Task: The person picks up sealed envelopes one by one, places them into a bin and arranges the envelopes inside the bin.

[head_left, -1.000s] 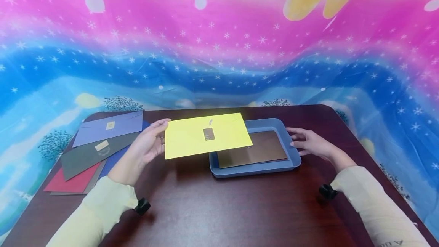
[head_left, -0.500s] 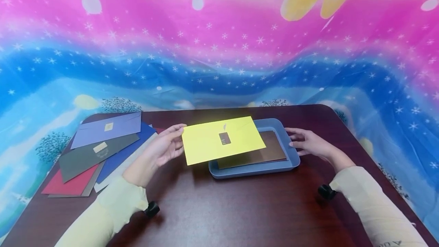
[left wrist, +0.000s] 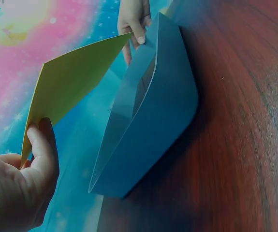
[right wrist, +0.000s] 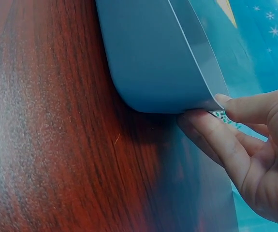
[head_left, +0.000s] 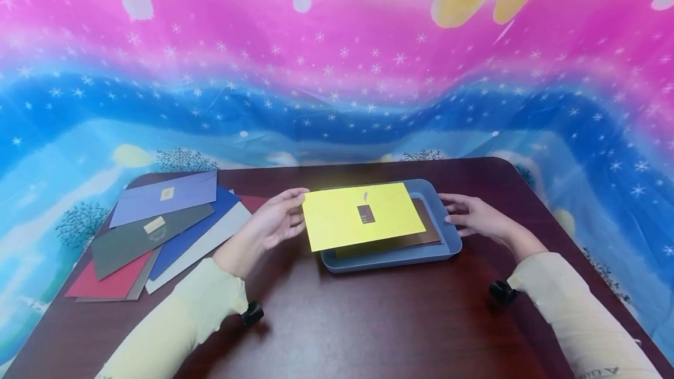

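My left hand (head_left: 279, 221) pinches the left edge of a yellow envelope (head_left: 337, 215), thumb on one face and fingers on the other. The envelope hangs tilted over a blue-grey tray (head_left: 447, 233), apart from its rim in the left wrist view. A brown envelope (head_left: 429, 221) lies inside the tray, mostly hidden beneath the yellow one. At the tray's right end my right hand (head_left: 481, 218) holds the wall. In the right wrist view the right thumb (right wrist: 245, 107) rests on the rim, and the fingers press the outside of the wall.
Several envelopes lie fanned out on the table's left: a lavender one (head_left: 184, 195), a dark grey one (head_left: 131, 241), a red one (head_left: 105, 279), a blue one (head_left: 205, 230) and a white one (head_left: 200, 253). A patterned cloth (head_left: 337, 75) hangs behind the dark wooden table (head_left: 358, 320).
My left hand has carried the yellow envelope rightward until it covers most of the tray's opening. More of the blue and white envelopes shows. The right hand has stayed at the tray.
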{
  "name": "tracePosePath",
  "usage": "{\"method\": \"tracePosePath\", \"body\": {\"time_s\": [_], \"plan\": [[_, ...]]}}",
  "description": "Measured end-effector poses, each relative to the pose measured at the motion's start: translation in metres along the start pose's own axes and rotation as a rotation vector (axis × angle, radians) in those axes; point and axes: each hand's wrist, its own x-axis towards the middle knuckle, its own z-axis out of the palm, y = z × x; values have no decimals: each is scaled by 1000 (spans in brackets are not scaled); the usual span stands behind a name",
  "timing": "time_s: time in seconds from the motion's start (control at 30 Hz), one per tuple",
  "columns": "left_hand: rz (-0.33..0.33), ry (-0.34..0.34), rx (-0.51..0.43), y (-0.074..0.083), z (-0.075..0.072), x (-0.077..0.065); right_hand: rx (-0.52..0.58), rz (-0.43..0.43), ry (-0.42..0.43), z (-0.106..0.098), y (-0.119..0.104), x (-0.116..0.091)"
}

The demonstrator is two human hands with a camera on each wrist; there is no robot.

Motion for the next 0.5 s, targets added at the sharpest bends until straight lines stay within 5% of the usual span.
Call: {"method": "tracePosePath", "body": {"time_s": [0.5], "plan": [[-56,15,40,-16,19,21,-17,1,-10,0,-2,0]]}}
